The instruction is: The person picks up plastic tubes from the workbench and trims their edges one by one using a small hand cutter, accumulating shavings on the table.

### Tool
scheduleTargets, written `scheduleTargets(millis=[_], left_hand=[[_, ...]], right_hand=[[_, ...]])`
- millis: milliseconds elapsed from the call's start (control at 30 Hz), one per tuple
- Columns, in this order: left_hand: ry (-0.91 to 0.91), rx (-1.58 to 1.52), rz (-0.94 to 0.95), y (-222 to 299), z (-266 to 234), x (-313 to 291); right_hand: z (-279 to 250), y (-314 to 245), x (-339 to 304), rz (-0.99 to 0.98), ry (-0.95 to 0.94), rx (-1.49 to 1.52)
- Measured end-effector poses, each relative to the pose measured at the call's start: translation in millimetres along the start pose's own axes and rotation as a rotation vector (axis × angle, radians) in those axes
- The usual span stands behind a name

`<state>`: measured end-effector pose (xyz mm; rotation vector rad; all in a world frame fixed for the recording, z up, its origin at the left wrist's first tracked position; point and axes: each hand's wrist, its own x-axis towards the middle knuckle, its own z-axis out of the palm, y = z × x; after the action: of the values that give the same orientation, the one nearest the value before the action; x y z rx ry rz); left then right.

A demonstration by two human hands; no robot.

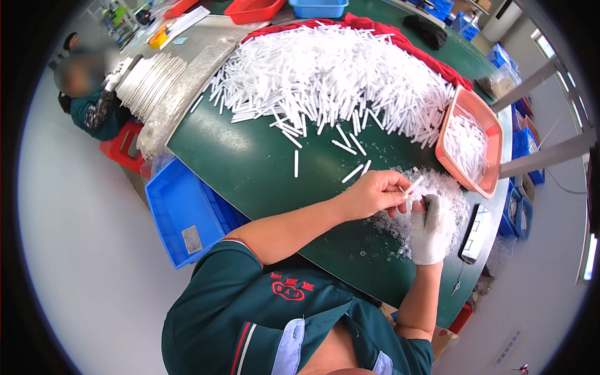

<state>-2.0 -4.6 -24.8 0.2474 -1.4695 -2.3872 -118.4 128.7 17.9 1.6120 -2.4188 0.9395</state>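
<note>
My bare left hand [380,194] pinches a short white plastic tube [415,184] between thumb and fingertips, its free end pointing up and right. Close beside it, my right hand [431,231] wears a white glove with some fingertips bare. Its fingers are curled closed near the tube's lower end; what they grip is hidden. Under both hands lies a spread of small clear-white plastic scraps [459,206]. Beyond them a large heap of similar white tubes [325,75] covers the green table [256,162], with several loose ones nearer me.
A pink basket [494,128] holding white tubes stands at the right. A phone [476,234] lies by the table's right edge. Red cloth [431,59] borders the heap. Blue bins [178,206] sit below the left edge. At the far left another person [94,106] sits by stacked pale strips [150,84].
</note>
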Motion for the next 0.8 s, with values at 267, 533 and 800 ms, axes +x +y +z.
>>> scheduleTargets(millis=[267,533,800], left_hand=[[0.002,0.047,-0.042,7,1,2],[-0.013,0.049,-0.097,5,7,-4],[-0.033,0.083,-0.093,11,7,1]], right_hand=[[-3,-2,5,-0.027,-0.014,0.006],[-4,2,1,0.004,-0.041,0.064],[-2,3,5,-0.071,-0.034,-0.006]])
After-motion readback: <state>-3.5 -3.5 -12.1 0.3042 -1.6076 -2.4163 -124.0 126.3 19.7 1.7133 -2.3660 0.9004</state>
